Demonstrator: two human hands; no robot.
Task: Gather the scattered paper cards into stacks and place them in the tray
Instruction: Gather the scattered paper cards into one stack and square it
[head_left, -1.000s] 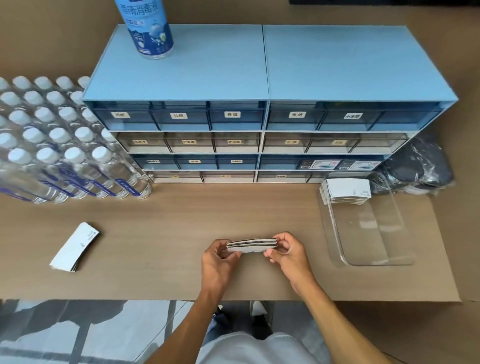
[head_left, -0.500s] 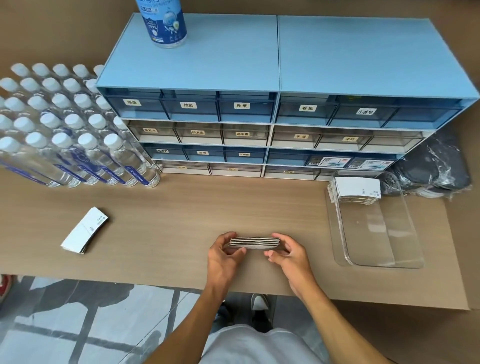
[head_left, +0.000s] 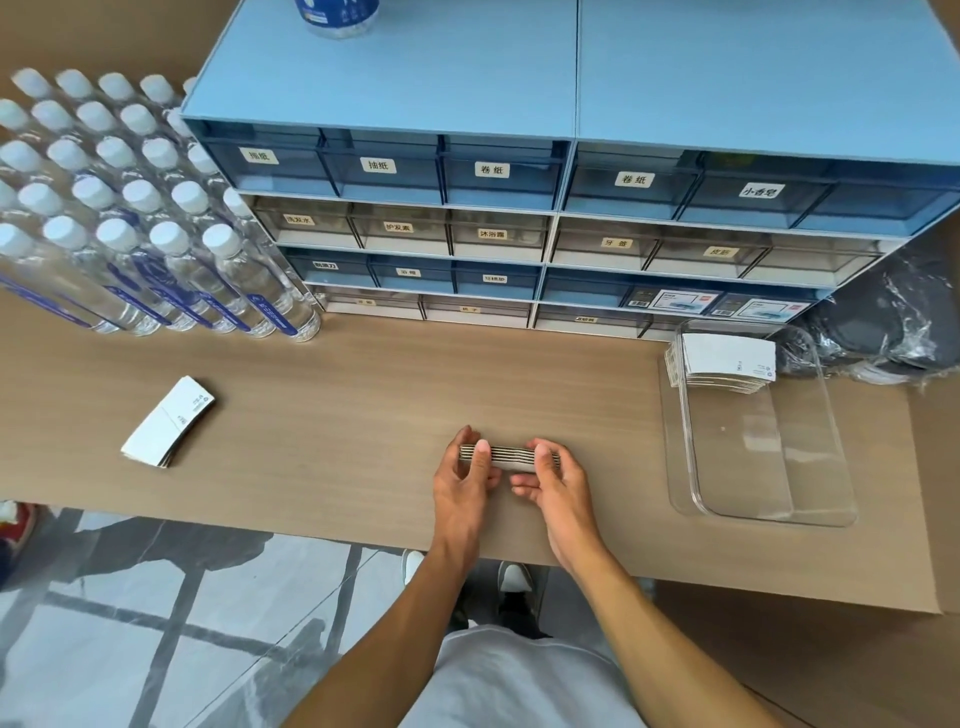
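A stack of white paper cards (head_left: 508, 455) stands on its long edge near the table's front, held between both hands. My left hand (head_left: 464, 483) grips its left end and my right hand (head_left: 555, 480) grips its right end. Another stack of cards (head_left: 169, 423) lies flat on the table at the left, apart from my hands. A clear plastic tray (head_left: 748, 467) sits at the right, with a stack of cards (head_left: 727, 359) in its far end.
A blue drawer cabinet (head_left: 519, 208) with labelled drawers spans the back. Several water bottles (head_left: 130, 223) stand at the left rear. Dark plastic-wrapped items (head_left: 883, 327) lie behind the tray. The table's front edge runs just below my hands.
The stack has come down from a raised hold to stand on the table, both hands still on it. The camera has shifted closer and lower.
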